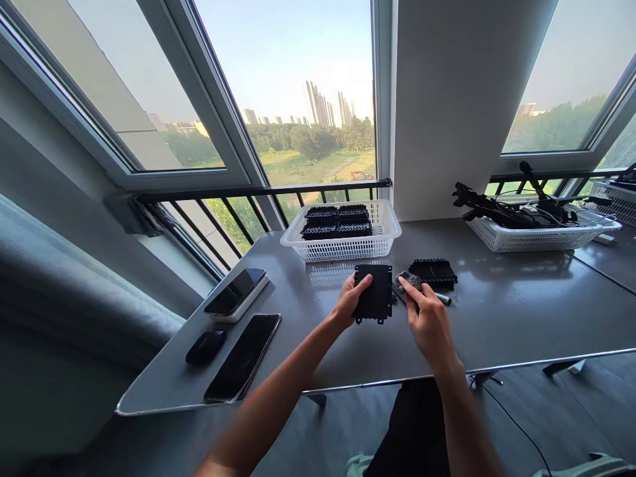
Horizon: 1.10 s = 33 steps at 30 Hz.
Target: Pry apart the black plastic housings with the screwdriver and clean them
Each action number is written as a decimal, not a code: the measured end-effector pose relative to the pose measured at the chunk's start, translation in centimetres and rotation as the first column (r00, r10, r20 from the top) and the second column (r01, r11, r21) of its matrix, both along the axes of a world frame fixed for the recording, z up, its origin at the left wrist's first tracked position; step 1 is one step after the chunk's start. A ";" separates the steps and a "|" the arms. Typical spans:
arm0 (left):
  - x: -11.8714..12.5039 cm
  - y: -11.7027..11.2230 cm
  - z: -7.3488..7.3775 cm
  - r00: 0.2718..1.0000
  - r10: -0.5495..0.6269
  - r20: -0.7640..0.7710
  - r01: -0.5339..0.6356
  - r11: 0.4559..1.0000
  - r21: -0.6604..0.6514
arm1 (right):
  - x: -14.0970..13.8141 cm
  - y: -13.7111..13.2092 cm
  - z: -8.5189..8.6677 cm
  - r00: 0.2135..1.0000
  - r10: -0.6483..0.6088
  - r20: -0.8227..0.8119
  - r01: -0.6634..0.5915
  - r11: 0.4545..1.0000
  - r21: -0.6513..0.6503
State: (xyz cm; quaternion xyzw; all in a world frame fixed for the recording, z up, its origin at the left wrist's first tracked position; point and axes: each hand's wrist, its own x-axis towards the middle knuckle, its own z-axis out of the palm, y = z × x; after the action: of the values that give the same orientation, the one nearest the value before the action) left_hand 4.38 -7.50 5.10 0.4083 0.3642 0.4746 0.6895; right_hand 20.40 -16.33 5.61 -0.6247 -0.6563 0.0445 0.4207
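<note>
My left hand [352,297] grips a flat black plastic piece [375,295] by its left edge, thumb on top; small tabs stick out along its sides. Just right of it, my right hand [430,318] is closed on a small crumpled grey wad [408,281], its index finger pressed on it. The wad's material is hard to make out. Behind the right hand, a black plastic part with toothed edges [434,273] lies on the table. A dark pen-like stick [443,299] pokes out beside the right knuckles, partly hidden.
On the grey table [507,311], a white basket [342,250] at the back holds several black toothed parts. Another white basket [536,240] holds dark cabled items. To the left are a phone [243,358], a mouse [206,347] and a dark-screened device on a white box [236,291].
</note>
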 end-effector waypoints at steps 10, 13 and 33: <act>0.0 -0.3 0.0 0.997 -0.068 0.047 0.068 0.998 -0.011 | -1.5 1.0 -1.1 1.000 0.027 -0.011 -0.028 0.998 -0.062; -0.2 0.0 -0.2 0.998 -0.017 0.052 0.019 0.999 -0.030 | -1.6 0.7 -0.7 0.998 0.057 -0.005 -0.057 0.992 -0.110; 0.6 -0.8 -0.4 0.975 -0.195 -0.105 0.205 0.974 0.097 | 0.4 0.6 -0.6 0.998 0.014 -0.059 -0.010 0.997 0.074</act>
State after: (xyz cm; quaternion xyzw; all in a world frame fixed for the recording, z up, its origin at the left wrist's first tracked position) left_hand 4.97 -8.27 4.67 0.5014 0.3277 0.4016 0.6928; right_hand 20.80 -15.69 5.04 -0.6034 -0.6485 0.0413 0.4623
